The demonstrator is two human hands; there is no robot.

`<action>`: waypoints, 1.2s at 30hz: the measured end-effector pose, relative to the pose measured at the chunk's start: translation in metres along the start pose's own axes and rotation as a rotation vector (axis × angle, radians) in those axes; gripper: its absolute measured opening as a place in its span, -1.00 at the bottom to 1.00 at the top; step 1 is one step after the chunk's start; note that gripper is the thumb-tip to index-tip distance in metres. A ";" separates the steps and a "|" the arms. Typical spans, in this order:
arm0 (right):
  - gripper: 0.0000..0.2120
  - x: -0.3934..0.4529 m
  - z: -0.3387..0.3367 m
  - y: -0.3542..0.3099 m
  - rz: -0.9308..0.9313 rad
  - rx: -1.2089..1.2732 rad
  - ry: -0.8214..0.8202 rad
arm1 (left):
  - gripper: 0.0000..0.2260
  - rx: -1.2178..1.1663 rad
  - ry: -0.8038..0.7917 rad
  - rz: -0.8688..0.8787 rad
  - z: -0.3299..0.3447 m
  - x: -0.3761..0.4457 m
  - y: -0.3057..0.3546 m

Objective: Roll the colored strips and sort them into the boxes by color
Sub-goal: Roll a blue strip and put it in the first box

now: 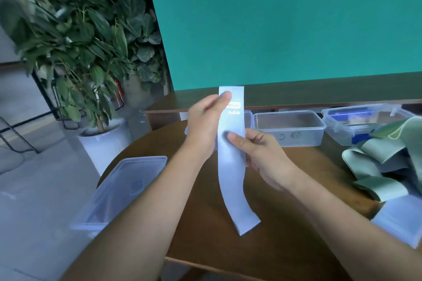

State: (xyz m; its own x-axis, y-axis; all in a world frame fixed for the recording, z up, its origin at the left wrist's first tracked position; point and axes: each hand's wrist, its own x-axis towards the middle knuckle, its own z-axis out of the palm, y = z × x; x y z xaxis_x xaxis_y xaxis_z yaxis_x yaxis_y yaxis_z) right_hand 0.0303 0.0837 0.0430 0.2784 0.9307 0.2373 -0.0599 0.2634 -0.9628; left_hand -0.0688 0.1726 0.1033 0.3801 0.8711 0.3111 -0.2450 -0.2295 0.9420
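Note:
A long pale blue strip (231,173) hangs upright above the brown table (285,223), its lower end curling toward me. My left hand (205,125) pinches the strip near its top, thumb on the front beside a small white label. My right hand (262,155) pinches the strip's right edge at mid-height. A pile of green strips (383,157) lies at the right. Behind stand an empty clear box (290,129) and a clear box holding blue strips (356,121). Another clear box is partly hidden behind my hands.
A clear lid (121,189) rests on the table's left edge. Another pale lid or strip (399,219) lies at the right front. A potted plant (91,52) in a white pot stands left of the table. A teal wall (285,18) rises behind.

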 end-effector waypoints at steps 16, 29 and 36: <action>-0.81 -0.079 0.043 -0.133 -0.093 0.025 -0.108 | -0.72 -0.096 -0.303 0.009 0.020 -0.067 0.166; -0.70 -0.105 0.047 -0.141 -0.017 0.141 -0.159 | -0.81 -0.114 -0.432 0.025 0.015 -0.085 0.176; -0.80 -0.099 0.046 -0.119 -0.028 0.019 -0.060 | -0.77 -0.208 -0.415 -0.039 0.007 -0.076 0.150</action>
State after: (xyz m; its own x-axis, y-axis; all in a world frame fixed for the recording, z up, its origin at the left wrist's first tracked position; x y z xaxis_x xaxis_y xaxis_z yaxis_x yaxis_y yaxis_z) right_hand -0.0342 -0.0285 0.1396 0.2227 0.9363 0.2715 -0.0719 0.2935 -0.9533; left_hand -0.1278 0.0690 0.2223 0.7071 0.6203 0.3396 -0.3809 -0.0706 0.9219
